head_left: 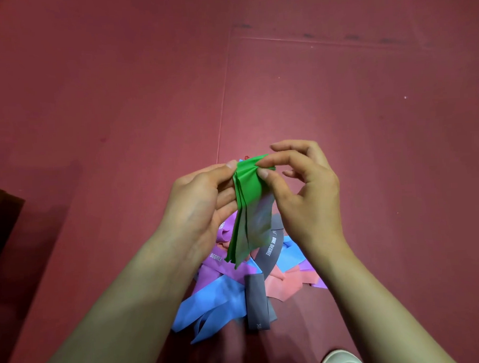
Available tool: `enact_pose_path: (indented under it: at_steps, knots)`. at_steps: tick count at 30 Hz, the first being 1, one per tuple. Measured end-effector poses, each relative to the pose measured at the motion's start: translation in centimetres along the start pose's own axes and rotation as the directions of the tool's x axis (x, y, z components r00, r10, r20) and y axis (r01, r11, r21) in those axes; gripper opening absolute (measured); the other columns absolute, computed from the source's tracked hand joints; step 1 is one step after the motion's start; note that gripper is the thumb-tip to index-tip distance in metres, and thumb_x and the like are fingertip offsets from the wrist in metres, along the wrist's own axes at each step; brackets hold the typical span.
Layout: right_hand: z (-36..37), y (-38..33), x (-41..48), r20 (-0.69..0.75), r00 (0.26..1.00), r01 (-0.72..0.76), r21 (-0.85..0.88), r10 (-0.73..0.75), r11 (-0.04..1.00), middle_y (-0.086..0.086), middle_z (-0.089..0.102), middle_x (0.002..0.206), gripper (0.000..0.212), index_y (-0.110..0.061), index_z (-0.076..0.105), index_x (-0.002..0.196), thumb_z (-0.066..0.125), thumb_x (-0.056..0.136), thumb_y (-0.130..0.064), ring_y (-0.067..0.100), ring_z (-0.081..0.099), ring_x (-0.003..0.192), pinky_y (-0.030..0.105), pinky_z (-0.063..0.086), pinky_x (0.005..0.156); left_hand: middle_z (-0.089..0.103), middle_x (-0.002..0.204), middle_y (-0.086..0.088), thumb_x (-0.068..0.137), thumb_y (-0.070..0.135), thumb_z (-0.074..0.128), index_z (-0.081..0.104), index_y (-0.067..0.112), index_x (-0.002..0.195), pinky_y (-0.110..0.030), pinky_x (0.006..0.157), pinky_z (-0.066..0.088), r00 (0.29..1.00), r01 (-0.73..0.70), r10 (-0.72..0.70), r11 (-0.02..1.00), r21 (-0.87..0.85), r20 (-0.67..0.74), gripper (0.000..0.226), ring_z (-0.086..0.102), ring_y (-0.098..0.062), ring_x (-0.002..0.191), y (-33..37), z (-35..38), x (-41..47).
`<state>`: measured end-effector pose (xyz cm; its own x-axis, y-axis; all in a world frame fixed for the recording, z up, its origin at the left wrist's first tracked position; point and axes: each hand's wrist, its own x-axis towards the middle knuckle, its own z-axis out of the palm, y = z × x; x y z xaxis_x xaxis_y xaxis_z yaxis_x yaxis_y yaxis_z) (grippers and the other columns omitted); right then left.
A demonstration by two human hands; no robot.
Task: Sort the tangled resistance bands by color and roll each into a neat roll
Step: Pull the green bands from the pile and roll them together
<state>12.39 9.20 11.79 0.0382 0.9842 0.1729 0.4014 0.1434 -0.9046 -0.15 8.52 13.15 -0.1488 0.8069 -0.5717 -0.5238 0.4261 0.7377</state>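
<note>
A green band, folded into several layers, hangs in the air above the pile. My left hand holds its upper left edge with thumb on top and fingers behind. My right hand pinches the top right corner between thumb and forefinger. Below lies a tangle of bands on the floor: blue, purple, grey and salmon pink. A curved grey strip carries white lettering. The hands and the green band hide the pile's far part.
The floor is dark red matting with seams running across it. A dark object sits at the left edge. A pale shoe tip shows at the bottom right, close to the pile.
</note>
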Motion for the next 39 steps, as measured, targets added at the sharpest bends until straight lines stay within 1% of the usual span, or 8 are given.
enact_pose_path:
  at_steps: [4,9,13,17,23,27,35,39]
  knots:
    - [0.1,-0.3,0.0,0.024,0.999,-0.021,-0.01,0.021,1.0,-0.005,0.056,0.098,0.013,-0.017,0.067,0.083,0.067,0.084,-0.005,0.017,0.055,0.104,0.021,0.042,0.088,0.075,0.075,-0.008,0.094,0.006,0.055,0.069,0.004,0.089,-0.022,0.063,0.058,0.995,-0.102,0.1,0.992,0.071,0.02,0.015,0.072,-0.013,0.067,-0.3,0.1,-0.1]
    - [0.0,-0.4,0.0,0.011,1.0,0.004,-0.072,-0.003,0.997,-0.013,0.047,0.092,0.014,-0.021,0.067,0.084,0.067,0.085,-0.007,0.013,0.048,0.1,0.006,0.032,0.082,0.075,0.093,-0.013,0.094,0.008,0.055,0.071,0.001,0.1,-0.025,0.078,0.058,0.98,-0.197,0.196,0.955,0.221,0.028,0.019,0.071,-0.016,0.08,-0.7,0.2,0.1]
    - [0.0,-0.3,0.1,-0.004,0.999,-0.037,-0.045,0.037,0.998,-0.01,0.05,0.095,0.013,-0.02,0.068,0.085,0.067,0.085,-0.007,0.014,0.051,0.102,0.01,0.036,0.083,0.075,0.089,-0.011,0.094,0.004,0.052,0.071,0.002,0.096,-0.022,0.075,0.058,0.986,-0.159,0.15,0.975,0.154,0.068,0.019,0.071,-0.014,0.077,-0.5,0.5,-0.3]
    - [0.0,-0.2,0.1,-0.004,0.996,-0.086,0.059,0.086,0.995,-0.001,0.06,0.098,0.014,-0.016,0.068,0.085,0.065,0.085,-0.003,0.001,0.055,0.093,0.009,0.039,0.081,0.075,0.078,-0.007,0.094,0.001,0.051,0.071,0.003,0.089,-0.018,0.064,0.056,0.987,-0.144,0.135,0.985,0.094,0.092,0.021,0.071,-0.012,0.069,-0.6,0.7,-0.5]
    - [0.1,-0.2,0.2,-0.033,0.994,-0.102,0.095,0.106,0.99,-0.006,0.058,0.092,0.025,-0.025,0.063,0.078,0.065,0.085,-0.001,-0.001,0.056,0.084,0.015,0.045,0.08,0.075,0.084,-0.009,0.09,0.01,0.06,0.075,0.008,0.082,-0.02,0.069,0.056,0.979,-0.185,0.174,0.978,0.099,0.11,0.017,0.071,-0.014,0.075,-1.0,0.8,-0.6]
    - [0.0,-0.1,0.2,-0.042,0.994,-0.096,0.107,0.101,0.99,-0.005,0.058,0.092,0.025,-0.026,0.063,0.078,0.065,0.084,-0.001,-0.003,0.056,0.082,0.014,0.045,0.077,0.075,0.093,-0.013,0.088,0.008,0.063,0.074,0.003,0.095,-0.023,0.076,0.057,0.97,-0.231,0.218,0.964,0.134,0.104,0.014,0.072,-0.02,0.086,-1.3,0.8,-0.5]
    - [-0.2,-0.3,0.4,-0.07,0.99,-0.102,0.24,0.122,0.965,0.004,0.067,0.085,0.027,-0.025,0.067,0.075,0.071,0.078,0.002,0.002,0.062,0.073,0.019,0.05,0.074,0.076,0.084,-0.01,0.092,0.007,0.057,0.07,0.004,0.091,-0.024,0.071,0.059,0.99,-0.13,0.129,0.991,0.008,0.06,0.014,0.073,-0.017,0.076,-1.1,0.7,-0.3]
    - [-0.3,-0.3,0.4,-0.113,0.985,-0.095,0.279,0.131,0.956,0.008,0.07,0.083,0.024,-0.021,0.068,0.075,0.073,0.076,0.003,0.008,0.064,0.072,0.019,0.05,0.072,0.076,0.082,-0.009,0.09,0.007,0.057,0.071,0.007,0.082,-0.027,0.076,0.059,0.992,-0.106,0.109,0.993,-0.049,0.059,0.016,0.073,-0.016,0.075,-1.0,0.8,-0.4]
